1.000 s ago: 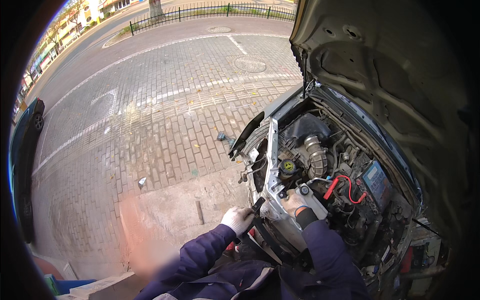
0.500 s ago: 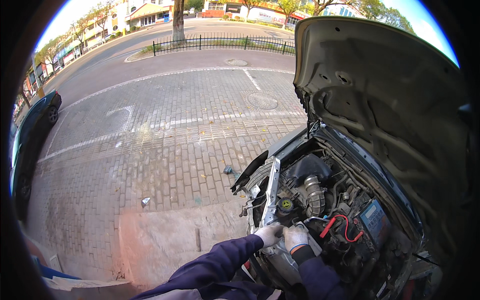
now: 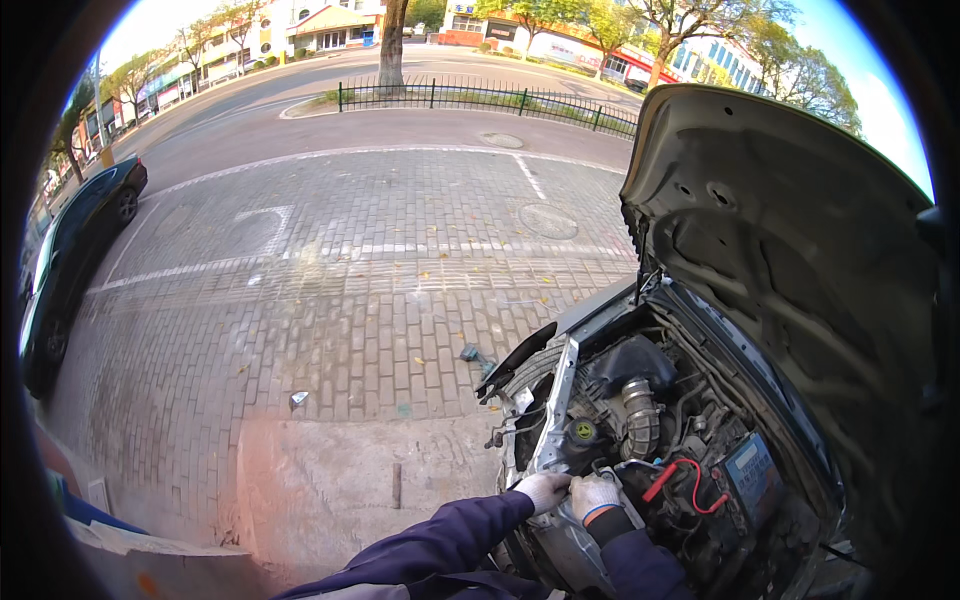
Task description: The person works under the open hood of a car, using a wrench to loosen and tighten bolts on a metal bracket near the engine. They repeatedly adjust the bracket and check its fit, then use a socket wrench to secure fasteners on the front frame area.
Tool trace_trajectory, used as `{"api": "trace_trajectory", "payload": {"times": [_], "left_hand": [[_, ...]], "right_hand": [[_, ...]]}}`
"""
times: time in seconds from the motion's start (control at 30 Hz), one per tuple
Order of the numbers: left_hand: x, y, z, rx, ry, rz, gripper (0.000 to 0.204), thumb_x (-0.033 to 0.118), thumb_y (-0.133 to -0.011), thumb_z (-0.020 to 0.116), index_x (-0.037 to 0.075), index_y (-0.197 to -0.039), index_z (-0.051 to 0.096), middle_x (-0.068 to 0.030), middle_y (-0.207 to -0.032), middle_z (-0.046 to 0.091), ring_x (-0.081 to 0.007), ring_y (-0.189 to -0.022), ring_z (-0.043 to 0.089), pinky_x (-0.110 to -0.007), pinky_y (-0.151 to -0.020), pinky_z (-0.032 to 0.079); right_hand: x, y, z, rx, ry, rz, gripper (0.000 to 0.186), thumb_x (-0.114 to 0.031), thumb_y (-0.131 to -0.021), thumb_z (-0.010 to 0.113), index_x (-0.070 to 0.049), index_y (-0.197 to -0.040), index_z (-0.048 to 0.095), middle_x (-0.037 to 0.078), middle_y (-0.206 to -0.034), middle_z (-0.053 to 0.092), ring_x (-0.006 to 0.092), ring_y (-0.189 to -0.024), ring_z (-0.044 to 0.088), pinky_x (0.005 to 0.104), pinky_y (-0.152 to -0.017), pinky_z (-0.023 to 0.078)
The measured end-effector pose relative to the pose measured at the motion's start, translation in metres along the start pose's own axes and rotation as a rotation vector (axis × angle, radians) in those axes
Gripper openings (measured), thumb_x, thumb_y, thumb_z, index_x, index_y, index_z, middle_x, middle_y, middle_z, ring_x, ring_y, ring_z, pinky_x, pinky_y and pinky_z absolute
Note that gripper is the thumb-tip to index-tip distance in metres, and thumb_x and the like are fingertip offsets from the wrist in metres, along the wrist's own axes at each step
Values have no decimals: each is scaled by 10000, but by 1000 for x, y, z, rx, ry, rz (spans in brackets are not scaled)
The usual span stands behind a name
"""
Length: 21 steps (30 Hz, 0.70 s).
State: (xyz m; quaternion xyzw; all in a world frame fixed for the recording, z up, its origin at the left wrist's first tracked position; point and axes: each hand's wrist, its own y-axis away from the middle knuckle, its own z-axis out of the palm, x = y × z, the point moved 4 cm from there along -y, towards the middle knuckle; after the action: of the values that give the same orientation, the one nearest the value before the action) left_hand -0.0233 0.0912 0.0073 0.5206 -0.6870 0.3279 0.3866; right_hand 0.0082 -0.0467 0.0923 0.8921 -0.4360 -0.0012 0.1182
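My left hand (image 3: 545, 490), in a white glove, is closed at the inner front corner of the engine bay (image 3: 551, 450), its fingertips beside my right hand. My right hand (image 3: 594, 496), also gloved, is closed there too. What the fingers of either hand grip is too small and hidden to make out. Just beyond them are a green-marked reservoir cap (image 3: 584, 430) and a ribbed intake hose (image 3: 640, 410). A red jumper cable (image 3: 690, 485) lies to the right, next to the battery (image 3: 750, 480).
The raised hood (image 3: 775, 230) fills the right side. A small power tool (image 3: 480, 358) lies on the paving (image 3: 380, 350). A dark parked car (image 3: 80, 250) stands at the left. A railing (image 3: 480, 105), trees (image 3: 390, 50) and buildings line the road beyond.
My left hand has moved right to meet my right hand; the dark strip it held a second ago no longer shows in it. The view has tilted up toward the street.
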Motion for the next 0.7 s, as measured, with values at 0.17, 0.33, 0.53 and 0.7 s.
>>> {"api": "trace_trajectory", "payload": {"times": [0.17, 0.33, 0.53, 0.7], "left_hand": [[6, 1, -4, -7, -17, 14, 465, 234, -1050, 677, 136, -1504, 683, -225, -1323, 778, -431, -1265, 729, -509, -1100, 581], [11, 0, -6, -41, 6, 18, 513, 149, -1027, 659, 152, -1540, 667, -244, -1353, 763, -440, -1299, 714, -511, -1136, 563], [11, 2, -7, -86, -5, -12, 571, 131, -1002, 696, 130, -1568, 626, -235, -1341, 766, -443, -1285, 719, -513, -1103, 571], [7, 4, 2, -116, -18, -66, 725, 148, -971, 716, 163, -1671, 528, -265, -1409, 729, -467, -1271, 724, -511, -1077, 584]], "right_hand": [[1, 3, -1, -27, 73, 79, 271, -323, -1005, 675, -92, -1039, 813, 189, -987, 833, 380, -953, 831, 554, -845, 633], [-8, 3, 12, -82, -160, 162, 526, -504, -1032, 646, -28, -1091, 862, 273, -1102, 825, 454, -978, 809, 565, -934, 628], [-5, 3, -8, 111, 309, -102, 180, -240, -978, 661, -137, -1026, 801, 146, -964, 812, 346, -965, 804, 518, -911, 590], [3, -1, -9, -223, -56, 172, 440, -404, -976, 726, -8, -1141, 820, 227, -1110, 833, 455, -1096, 788, 543, -1023, 619]]}}
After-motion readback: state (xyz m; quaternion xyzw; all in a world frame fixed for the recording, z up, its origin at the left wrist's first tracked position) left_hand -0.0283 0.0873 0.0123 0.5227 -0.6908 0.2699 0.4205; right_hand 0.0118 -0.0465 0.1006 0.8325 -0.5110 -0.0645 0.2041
